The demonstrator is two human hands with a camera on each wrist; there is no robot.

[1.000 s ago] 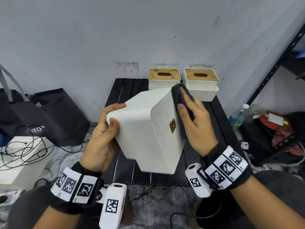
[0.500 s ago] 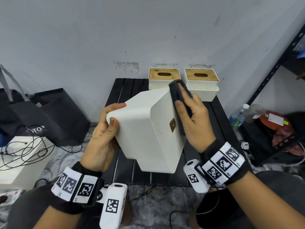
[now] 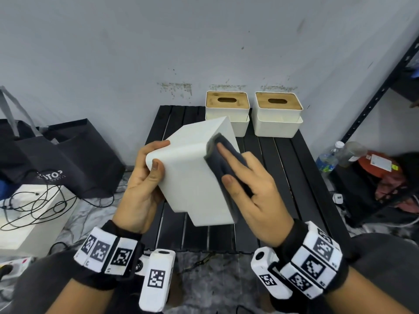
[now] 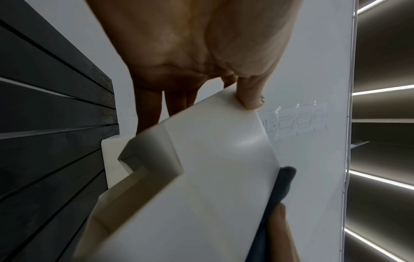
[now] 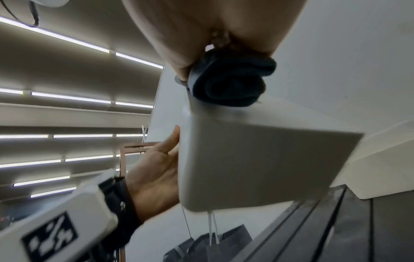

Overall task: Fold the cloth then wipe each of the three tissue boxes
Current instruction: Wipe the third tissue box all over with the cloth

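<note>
Grey wall (image 3: 113,53) (stained) — black slatted table (image 3: 283,177).

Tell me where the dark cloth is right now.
In the head view the dark cloth lies under the right hand, pressed flat against the right face of the white tissue box that the left hand holds.

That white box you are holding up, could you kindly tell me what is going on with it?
The person's left hand holds a white plastic tissue box tilted above the black slatted table. The right hand presses a folded dark grey cloth flat against the box's side, wiping it. Two more white tissue boxes with wooden lids stand at the table's far edge.
</note>
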